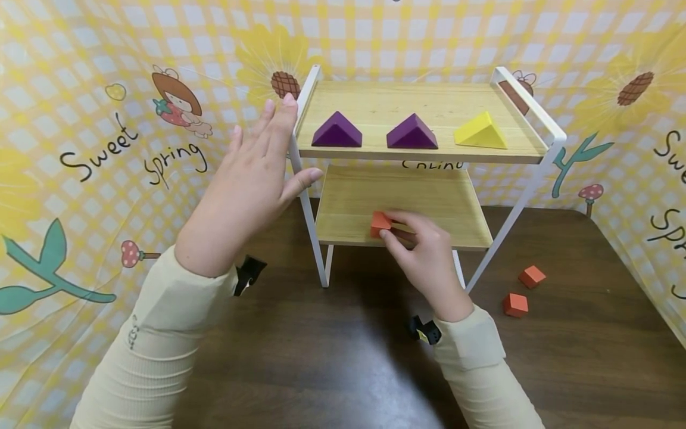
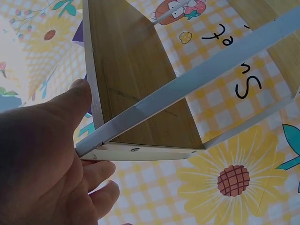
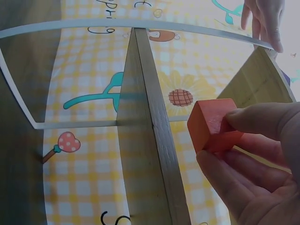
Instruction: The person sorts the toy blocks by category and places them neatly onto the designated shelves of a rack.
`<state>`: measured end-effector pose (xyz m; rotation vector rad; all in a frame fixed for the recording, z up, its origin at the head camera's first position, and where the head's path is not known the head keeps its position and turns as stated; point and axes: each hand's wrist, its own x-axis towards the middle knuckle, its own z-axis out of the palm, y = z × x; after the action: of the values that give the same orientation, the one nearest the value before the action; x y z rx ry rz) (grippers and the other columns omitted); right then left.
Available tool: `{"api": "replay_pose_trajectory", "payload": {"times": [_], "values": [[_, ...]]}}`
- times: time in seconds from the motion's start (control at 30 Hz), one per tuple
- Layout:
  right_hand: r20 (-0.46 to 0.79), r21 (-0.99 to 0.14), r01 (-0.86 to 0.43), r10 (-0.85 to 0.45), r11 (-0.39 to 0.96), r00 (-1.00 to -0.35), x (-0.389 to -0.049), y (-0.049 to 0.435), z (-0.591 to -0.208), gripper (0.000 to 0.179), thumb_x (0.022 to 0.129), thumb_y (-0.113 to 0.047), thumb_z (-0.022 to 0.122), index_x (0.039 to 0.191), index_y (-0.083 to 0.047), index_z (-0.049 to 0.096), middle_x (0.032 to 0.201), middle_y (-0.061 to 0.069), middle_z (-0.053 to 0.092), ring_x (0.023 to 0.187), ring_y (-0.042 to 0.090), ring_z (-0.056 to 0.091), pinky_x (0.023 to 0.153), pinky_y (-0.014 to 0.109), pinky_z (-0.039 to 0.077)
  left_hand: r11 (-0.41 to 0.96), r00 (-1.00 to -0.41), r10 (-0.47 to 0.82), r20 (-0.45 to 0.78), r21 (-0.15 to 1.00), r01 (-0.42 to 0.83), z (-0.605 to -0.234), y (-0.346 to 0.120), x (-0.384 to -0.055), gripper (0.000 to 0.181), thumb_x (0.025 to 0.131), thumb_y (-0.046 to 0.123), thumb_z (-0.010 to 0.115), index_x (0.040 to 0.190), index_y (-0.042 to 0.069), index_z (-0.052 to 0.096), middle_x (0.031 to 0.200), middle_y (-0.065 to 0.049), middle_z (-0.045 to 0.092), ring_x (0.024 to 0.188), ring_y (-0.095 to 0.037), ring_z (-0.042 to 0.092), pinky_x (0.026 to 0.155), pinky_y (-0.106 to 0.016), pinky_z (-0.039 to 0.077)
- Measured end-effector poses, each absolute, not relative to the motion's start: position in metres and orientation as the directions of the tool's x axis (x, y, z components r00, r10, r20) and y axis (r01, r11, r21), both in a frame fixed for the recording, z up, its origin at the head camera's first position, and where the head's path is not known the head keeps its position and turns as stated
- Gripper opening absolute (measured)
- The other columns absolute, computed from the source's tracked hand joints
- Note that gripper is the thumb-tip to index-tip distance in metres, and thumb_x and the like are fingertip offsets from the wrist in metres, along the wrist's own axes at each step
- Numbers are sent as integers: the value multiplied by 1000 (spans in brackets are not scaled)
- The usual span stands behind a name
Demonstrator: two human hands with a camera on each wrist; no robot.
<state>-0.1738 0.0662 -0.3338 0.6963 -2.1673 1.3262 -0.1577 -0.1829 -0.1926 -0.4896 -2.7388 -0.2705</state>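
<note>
Between thumb and fingers my right hand (image 1: 426,250) pinches a red cube (image 1: 380,224). In the right wrist view that cube (image 3: 213,123) hangs close over the front edge of the lower shelf (image 3: 161,136). My left hand (image 1: 249,167) rests against the top left corner of the two-tier rack, its fingers straight and the thumb held apart. The left wrist view shows its thumb along the upper board (image 2: 96,89), with the white frame (image 2: 140,110) beside the palm. Two purple triangular blocks (image 1: 336,132) and a yellow triangular block (image 1: 480,131) stand in a row on the upper shelf (image 1: 375,95).
Two more red cubes (image 1: 516,304) lie on the dark wooden floor (image 1: 321,357) right of the rack. The rack's right white leg (image 1: 504,223) slants down near them. A yellow checked cloth (image 1: 225,36) with printed flowers hangs behind and along both sides.
</note>
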Motion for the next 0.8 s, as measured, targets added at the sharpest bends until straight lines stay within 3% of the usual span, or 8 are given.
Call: {"api": "replay_pose_trajectory", "payload": {"times": [0.8], "values": [[658, -625, -678, -206, 387, -724, -189, 36, -338, 25, 85, 0, 81, 108, 4, 74, 108, 17, 73, 94, 29, 74, 79, 34, 61, 925, -879, 313, 359, 96, 368, -192, -184, -155, 86, 105, 48, 48, 164, 13, -3, 170, -7, 10, 156, -21, 2, 123, -55, 0]]}}
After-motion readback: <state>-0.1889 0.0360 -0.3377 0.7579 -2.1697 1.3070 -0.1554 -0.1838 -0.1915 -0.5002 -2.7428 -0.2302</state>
